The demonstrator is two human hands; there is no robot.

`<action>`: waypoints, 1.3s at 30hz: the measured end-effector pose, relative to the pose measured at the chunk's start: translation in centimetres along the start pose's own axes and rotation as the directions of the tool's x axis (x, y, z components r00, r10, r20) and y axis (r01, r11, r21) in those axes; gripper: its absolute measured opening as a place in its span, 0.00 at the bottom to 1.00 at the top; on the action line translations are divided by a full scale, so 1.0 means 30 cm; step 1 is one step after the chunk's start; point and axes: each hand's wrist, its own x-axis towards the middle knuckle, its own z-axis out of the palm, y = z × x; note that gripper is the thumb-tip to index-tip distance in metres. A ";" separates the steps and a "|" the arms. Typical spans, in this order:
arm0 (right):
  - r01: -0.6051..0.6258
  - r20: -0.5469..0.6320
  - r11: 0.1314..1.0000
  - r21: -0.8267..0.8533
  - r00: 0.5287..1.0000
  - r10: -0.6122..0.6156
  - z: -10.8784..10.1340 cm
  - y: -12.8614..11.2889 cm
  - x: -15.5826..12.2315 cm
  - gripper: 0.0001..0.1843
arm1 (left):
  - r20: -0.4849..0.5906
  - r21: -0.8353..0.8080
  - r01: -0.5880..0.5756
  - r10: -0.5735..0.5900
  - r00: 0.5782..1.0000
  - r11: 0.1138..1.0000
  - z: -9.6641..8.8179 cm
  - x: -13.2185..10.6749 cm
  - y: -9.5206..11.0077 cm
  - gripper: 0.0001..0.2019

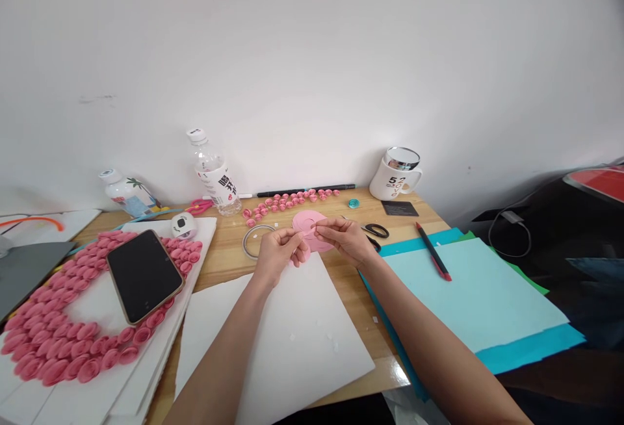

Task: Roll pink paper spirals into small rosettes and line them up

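Note:
My left hand [281,251] and my right hand [345,239] are close together over the middle of the desk, fingers pinched on pink paper. The pink paper [307,219] appears cut in a rounded, spiral-like shape, part of it showing behind and between my fingers. Just below the hands lies a large white sheet [297,340] with small paper scraps on it. Beside my left hand is a roll of tape [251,243]. Black-handled scissors [377,231] rest right of my right hand. Several small rolled pink paper flowers [283,202] lie in rows behind.
At left, a phone [145,275] rests on white board covered with pink paper flowers [63,347]. A water bottle [214,175] and a mug [394,178] stand near the wall. A red-and-black pen [433,253] lies on pale blue sheets [482,301] at right.

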 end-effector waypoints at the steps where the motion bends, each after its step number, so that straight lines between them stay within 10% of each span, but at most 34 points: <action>1: -0.004 0.000 1.000 0.001 1.000 0.004 0.000 -0.001 -0.001 0.13 | 0.001 0.001 -0.001 0.001 1.000 1.000 0.000 0.000 -0.001 0.10; 39: -0.007 0.028 1.000 0.022 1.000 0.006 0.001 0.000 -0.002 0.10 | 0.009 -0.011 -0.017 0.017 1.000 1.000 -0.009 0.008 -0.014 0.11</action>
